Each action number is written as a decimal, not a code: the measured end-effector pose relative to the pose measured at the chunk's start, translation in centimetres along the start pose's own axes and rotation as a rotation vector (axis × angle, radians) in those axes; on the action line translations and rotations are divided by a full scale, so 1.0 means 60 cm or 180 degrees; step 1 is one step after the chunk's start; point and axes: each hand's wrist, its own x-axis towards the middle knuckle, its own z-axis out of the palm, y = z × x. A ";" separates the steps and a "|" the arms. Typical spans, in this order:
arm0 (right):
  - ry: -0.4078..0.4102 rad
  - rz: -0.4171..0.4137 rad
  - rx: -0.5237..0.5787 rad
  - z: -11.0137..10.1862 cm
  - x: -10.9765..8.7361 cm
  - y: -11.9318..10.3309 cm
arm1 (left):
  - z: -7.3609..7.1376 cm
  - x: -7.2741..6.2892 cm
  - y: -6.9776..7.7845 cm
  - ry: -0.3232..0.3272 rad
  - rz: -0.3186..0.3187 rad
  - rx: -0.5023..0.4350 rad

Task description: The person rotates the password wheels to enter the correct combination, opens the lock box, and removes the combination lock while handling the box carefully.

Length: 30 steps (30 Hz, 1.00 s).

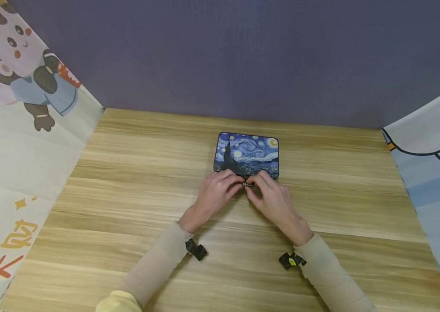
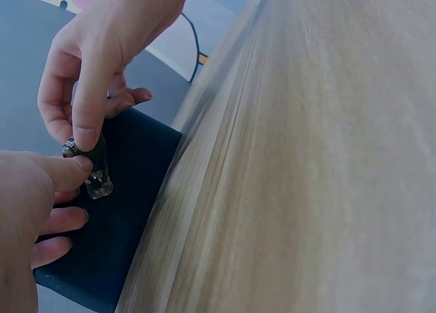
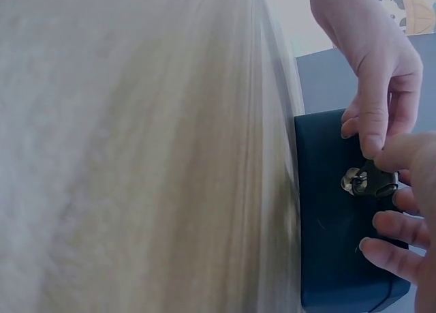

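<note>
A box (image 1: 249, 151) with a swirling blue night-sky painting on its lid lies on the table. Its dark side (image 3: 330, 245) faces me and carries a small metal latch (image 3: 371, 181). From the left, my left hand (image 1: 215, 190) pinches the latch with thumb and forefinger. My right hand (image 1: 271, 197) pinches it from the other side, the two thumb tips close together. The latch (image 2: 99, 183) shows below the thumbs in the left wrist view. The fingers cover part of it, so how it is fastened is hard to see. The lid lies down on the box.
The wood-grained table (image 1: 146, 173) reaches back to a plain blue-grey wall (image 1: 235, 56). Printed cloths with cartoon figures hang at the left (image 1: 21, 143) and right (image 1: 438, 173). Small black cameras (image 1: 196, 250) are strapped at both wrists.
</note>
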 end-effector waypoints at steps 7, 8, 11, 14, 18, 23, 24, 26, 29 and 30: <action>0.0000 -0.0017 0.0037 0.000 0.001 0.001 | 0.000 0.001 0.000 -0.0031 -0.0016 0.0005; -0.0007 -0.0018 0.0042 0.000 0.002 0.001 | 0.000 0.001 -0.001 -0.0039 -0.0020 0.0009; -0.0040 -0.0008 0.0058 -0.001 0.002 0.001 | 0.000 0.001 -0.001 -0.0047 -0.0032 0.0020; -0.0072 -0.0001 0.0086 -0.002 0.002 0.001 | 0.001 0.001 -0.001 -0.0038 -0.0030 0.0030; -0.0091 0.0003 0.0121 -0.004 0.002 0.000 | 0.001 0.000 -0.001 -0.0021 -0.0015 0.0042; -0.0089 0.0011 0.0147 -0.005 0.002 0.000 | 0.000 0.002 -0.001 -0.0030 -0.0017 0.0022; -0.0089 0.0014 0.0147 -0.005 0.002 0.000 | 0.000 0.002 -0.001 -0.0030 -0.0018 0.0019; -0.0089 0.0020 0.0149 -0.005 0.002 0.000 | 0.000 0.002 -0.001 -0.0025 -0.0012 0.0019; -0.0080 0.0017 0.0153 -0.003 0.001 0.002 | 0.001 0.001 -0.001 -0.0015 0.0000 0.0021; -0.0074 0.0015 0.0150 -0.003 0.001 0.002 | 0.001 0.001 -0.001 -0.0013 0.0001 0.0021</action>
